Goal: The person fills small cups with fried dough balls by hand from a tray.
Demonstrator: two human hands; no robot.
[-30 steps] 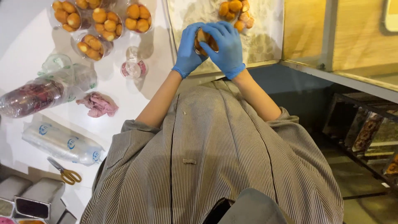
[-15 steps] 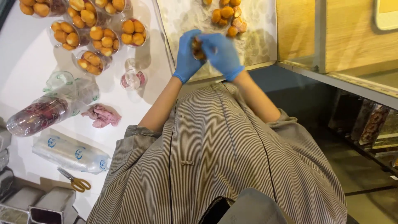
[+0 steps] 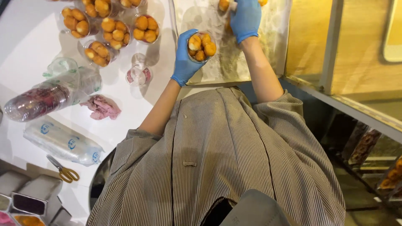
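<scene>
Looking down from the head camera, the left hand (image 3: 187,56), in a blue glove, curls its fingers around a clear cup (image 3: 201,46) filled with golden dough balls and holds it up just over the near edge of a paper-lined tray (image 3: 217,69). The right hand (image 3: 246,17), also gloved, is further up the tray, its fingers bent down among the loose balls (image 3: 223,4) at the top edge; whether it pinches one cannot be told. The two hands are near each other but apart.

To the left, on the white table (image 3: 25,46), stand several filled cups (image 3: 114,30). Nearer lie an empty cup (image 3: 138,73), a stack of cups (image 3: 46,94) on its side, a pink cloth (image 3: 101,106), a sleeve of lids (image 3: 63,142) and scissors (image 3: 63,170). A striped shirt (image 3: 217,167) fills the lower middle.
</scene>
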